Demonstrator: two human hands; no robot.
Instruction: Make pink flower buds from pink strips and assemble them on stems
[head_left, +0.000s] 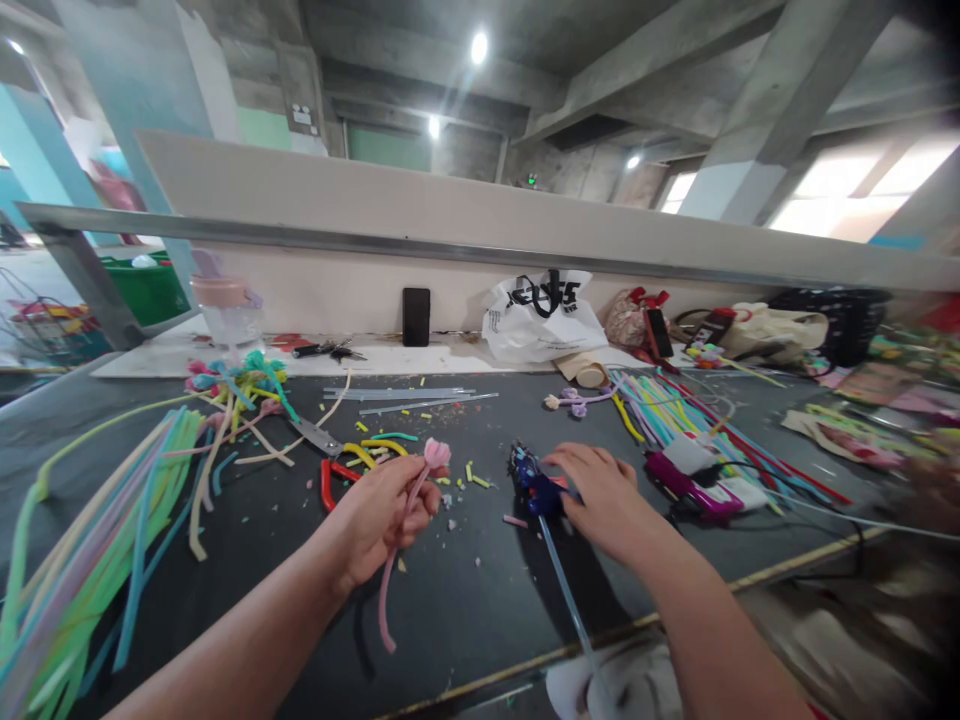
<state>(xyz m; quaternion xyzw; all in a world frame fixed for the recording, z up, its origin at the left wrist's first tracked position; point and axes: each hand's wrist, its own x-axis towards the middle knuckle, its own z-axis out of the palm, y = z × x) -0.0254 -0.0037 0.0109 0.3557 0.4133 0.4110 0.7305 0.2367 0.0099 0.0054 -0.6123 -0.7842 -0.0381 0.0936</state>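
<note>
My left hand [390, 510] pinches the thin stem of a pink pipe-cleaner flower [437, 455] between thumb and fingers. The flower's small curled head is uppermost, and its stem [386, 600] hangs down below the hand. To the right, my right hand [604, 500] is curved around the side of a dark blue glue gun [538, 490], fingers above and thumb below. Its handle is mostly hidden by the hand. From the gun's rear a long translucent glue stick [559, 570] runs toward the table's front edge. Red-and-yellow-handled pliers [349, 465] and scissors [319, 436] lie beyond my left hand.
Bundled coloured pipe cleaners [112, 540] lie at left, others [660, 400] at right. Finished flowers [240, 385] sit at back left. A purple-and-white device [701, 487] with a cable is right of my hand. Behind stand a phone [416, 317], cup [226, 310] and white bag [544, 320].
</note>
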